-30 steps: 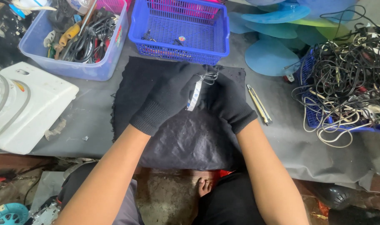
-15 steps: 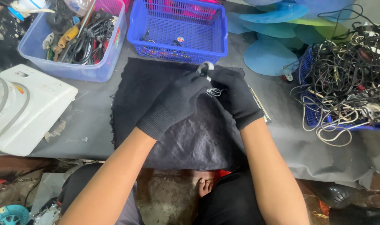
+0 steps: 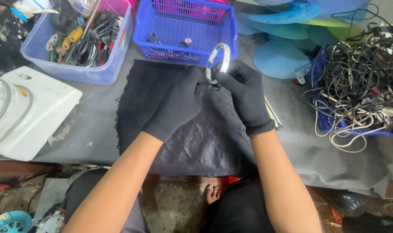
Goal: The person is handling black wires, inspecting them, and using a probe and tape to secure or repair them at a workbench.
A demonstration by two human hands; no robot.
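Note:
Both my hands wear black knit gloves and meet over a black cloth (image 3: 162, 82) spread on the grey table. My right hand (image 3: 244, 92) pinches a shiny metal ring (image 3: 218, 60), held upright above the cloth's far edge, just in front of the blue basket (image 3: 185, 51). My left hand (image 3: 177, 103) presses against the ring's lower left side with its fingers curled; a small dark part sits between the two hands. The ring's lower half is hidden by my fingers.
A clear blue tub (image 3: 78, 71) of pliers and tools stands at far left. A white plastic housing (image 3: 28, 112) lies left. Blue fan blades (image 3: 278, 56) lie far right, beside a basket of tangled wires (image 3: 360, 82). A thin metal strip (image 3: 274, 114) lies by my right wrist.
Both hands have lifted and moved away from me toward the blue basket. The ring, which was low between the fingers, now stands upright and shows above them.

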